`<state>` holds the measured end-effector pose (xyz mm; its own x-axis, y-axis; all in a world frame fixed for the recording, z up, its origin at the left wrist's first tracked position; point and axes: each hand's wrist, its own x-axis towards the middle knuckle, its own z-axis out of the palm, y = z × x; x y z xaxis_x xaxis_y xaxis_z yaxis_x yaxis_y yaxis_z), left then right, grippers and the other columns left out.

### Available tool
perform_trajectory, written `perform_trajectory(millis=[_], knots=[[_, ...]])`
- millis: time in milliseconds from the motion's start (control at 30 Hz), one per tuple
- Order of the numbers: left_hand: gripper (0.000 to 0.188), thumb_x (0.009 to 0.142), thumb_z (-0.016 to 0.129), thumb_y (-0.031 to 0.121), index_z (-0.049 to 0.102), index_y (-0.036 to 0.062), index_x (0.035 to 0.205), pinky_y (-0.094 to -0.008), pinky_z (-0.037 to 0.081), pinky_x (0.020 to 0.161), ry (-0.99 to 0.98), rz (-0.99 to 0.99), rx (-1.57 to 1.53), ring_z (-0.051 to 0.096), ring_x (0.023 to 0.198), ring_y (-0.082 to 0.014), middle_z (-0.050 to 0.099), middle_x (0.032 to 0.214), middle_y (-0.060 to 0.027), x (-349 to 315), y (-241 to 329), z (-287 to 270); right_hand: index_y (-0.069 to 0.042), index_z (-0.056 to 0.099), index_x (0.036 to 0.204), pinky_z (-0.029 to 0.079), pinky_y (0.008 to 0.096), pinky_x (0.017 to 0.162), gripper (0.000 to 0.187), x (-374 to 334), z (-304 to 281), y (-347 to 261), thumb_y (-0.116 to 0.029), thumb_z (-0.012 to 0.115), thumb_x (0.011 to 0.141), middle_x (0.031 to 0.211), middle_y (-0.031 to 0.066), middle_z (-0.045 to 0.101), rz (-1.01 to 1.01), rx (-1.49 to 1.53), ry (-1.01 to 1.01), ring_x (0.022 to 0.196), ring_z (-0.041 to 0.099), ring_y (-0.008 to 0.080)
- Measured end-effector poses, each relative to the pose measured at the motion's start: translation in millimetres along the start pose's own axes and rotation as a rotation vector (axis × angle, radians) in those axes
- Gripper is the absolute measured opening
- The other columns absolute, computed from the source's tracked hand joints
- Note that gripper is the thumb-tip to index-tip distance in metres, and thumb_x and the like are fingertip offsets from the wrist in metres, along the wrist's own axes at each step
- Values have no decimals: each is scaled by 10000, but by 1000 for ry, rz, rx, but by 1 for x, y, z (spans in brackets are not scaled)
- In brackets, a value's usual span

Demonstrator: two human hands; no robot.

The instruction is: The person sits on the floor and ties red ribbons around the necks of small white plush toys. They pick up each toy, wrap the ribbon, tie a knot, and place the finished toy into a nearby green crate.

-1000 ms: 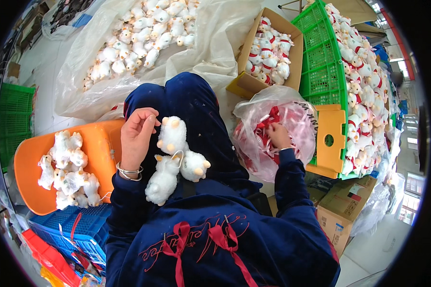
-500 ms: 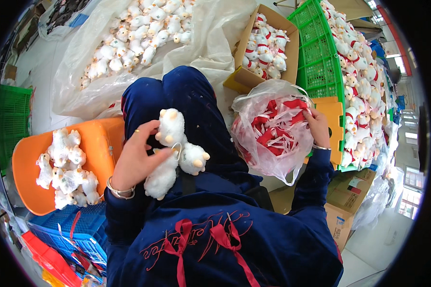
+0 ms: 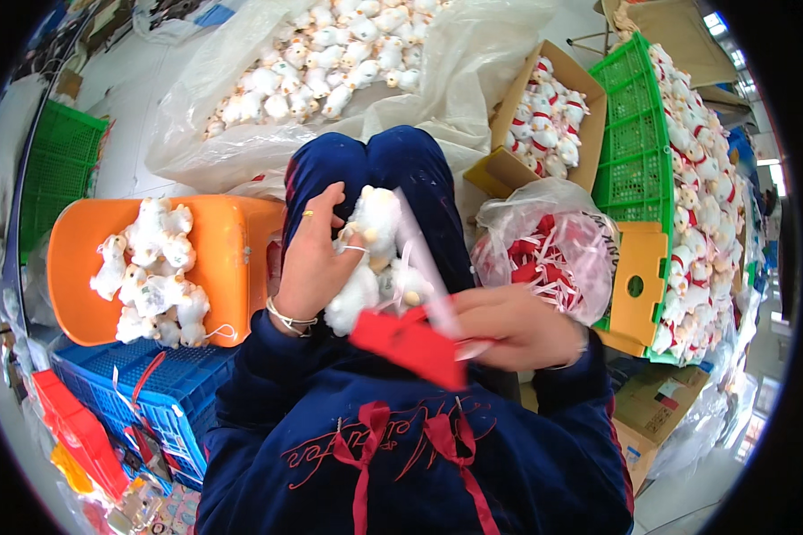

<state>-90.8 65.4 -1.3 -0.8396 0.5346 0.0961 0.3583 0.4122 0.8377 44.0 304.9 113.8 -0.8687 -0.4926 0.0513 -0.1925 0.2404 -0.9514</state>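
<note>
Right hand pinches a red cloth piece with a pale strip; I find it between my hands, nearer the right, long axis crosswise, right end closer to my body. Left hand is spread, its thumb against white plush toys. Beyond my right hand: clear bag of red pieces, then cardboard box of red-banded toys.

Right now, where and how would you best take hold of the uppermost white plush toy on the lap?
Probably around the rounded body of the uppermost plush toy, coming from the left: the left hand is beside it there, while a blurred pale strip shows along its right side. A gentle grip should suit its plump shape.
</note>
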Motion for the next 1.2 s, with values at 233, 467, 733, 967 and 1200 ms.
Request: perform_trajectory(millis=[233,467,733,967,1200], knots=[[383,909,688,63,615,18,1282,-319,542,847,-149,-80,-60,665,913,-235,686,1065,-109,-2,-4,-32,-68,531,1350,546,429,867,513,24,33,24,-250,716,907,1304,154,582,178,-111,-308,1044,657,380],[256,967,636,22,651,22,1223,-247,505,873,6,-82,-587,609,996,-81,646,1156,-26,17,2,-45,-20,653,1193,520,397,930,352,24,0,41,-183,750,897,1107,138,695,43,-77,-54,1053,669,322],[178,972,607,10,663,65,1131,-242,486,886,72,113,-738,597,1055,-92,610,1266,-44,53,17,-11,-48,436,1473,473,341,986,745,85,0,79,-192,808,843,1336,94,597,267,281,367,1220,579,198],[384,1098,437,294,649,-3,1218,-340,485,1011,78,-63,-937,614,1166,-183,640,1285,-126,71,13,-15,-19,401,1478,485,307,1020,712,107,3,85,-13,765,866,1336,69,555,170,607,493,1209,575,150],[289,978,678,183,647,64,1239,-242,503,765,339,-236,-623,608,898,-76,655,1145,-19,73,0,-37,3,439,1400,575,317,896,644,115,-12,93,-22,793,862,1226,120,631,217,412,858,1075,660,175]])
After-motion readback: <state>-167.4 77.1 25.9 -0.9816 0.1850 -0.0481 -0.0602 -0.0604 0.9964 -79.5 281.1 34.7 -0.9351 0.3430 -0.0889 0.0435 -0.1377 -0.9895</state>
